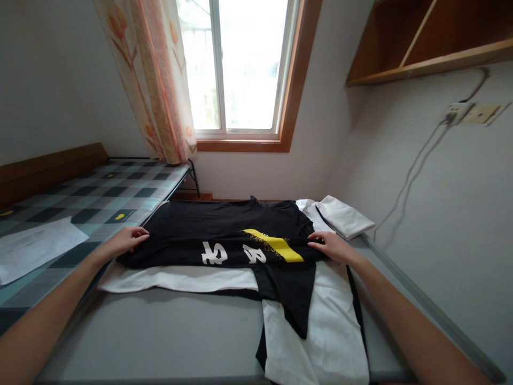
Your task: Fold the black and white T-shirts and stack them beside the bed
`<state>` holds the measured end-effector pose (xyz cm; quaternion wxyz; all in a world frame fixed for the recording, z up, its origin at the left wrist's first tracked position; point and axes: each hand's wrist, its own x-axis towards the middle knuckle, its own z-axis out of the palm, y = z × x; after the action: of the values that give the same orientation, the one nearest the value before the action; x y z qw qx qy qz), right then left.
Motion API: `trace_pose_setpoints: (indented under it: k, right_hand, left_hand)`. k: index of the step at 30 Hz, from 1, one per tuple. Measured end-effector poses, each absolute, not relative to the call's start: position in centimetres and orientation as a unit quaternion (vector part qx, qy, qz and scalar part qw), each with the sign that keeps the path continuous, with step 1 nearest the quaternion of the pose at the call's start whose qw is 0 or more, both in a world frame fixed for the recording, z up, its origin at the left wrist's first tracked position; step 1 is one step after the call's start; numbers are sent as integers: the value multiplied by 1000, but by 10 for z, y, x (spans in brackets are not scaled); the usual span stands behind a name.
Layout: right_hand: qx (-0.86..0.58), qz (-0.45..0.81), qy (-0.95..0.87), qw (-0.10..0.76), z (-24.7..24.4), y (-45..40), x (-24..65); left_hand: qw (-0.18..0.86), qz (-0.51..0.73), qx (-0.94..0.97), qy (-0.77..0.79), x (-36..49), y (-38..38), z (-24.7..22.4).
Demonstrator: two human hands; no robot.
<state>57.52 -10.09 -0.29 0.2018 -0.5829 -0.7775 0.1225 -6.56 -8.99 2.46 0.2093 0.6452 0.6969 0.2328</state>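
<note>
A black T-shirt (224, 219) with white lettering and a yellow stripe lies spread across a light grey surface (160, 337). Its left edge is pinched between the closed fingers of my left hand (127, 240). At the other side, my right hand (331, 247) grips the shirt just right of the yellow stripe, fingers closed. One black sleeve hangs toward me below that hand. Underneath lies a white and black garment (332, 315), with a white sleeve reaching left and a wide white part extending to the near edge. The T-shirt hides the rest of it.
A folded white cloth (347, 214) lies at the far right by the wall. On the left, a bed with a checked cover (132, 187) holds a paper sheet (36, 248). A curtain (160, 80) hangs beside the window. A cable (409, 182) runs down from the wall socket (457, 113).
</note>
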Motion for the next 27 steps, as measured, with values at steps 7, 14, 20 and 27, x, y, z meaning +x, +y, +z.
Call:
trace_pose_setpoints:
  k: [7,14,20,27]
  right_hand:
    - [-638,195,-698,261,-12,-109,590]
    - [-657,293,-633,286,-12,-100,583]
    - [-692,246,-616,286,-17,-94,577]
    - [-714,168,-619,282,-23,-103,570]
  left_hand:
    - [29,157,725,670,-40,-76,24]
    - [162,183,781,575,65,-55,26]
    - [250,186,791,526,166,-39,19]
    - [351,178,765,510,225,-29,10]
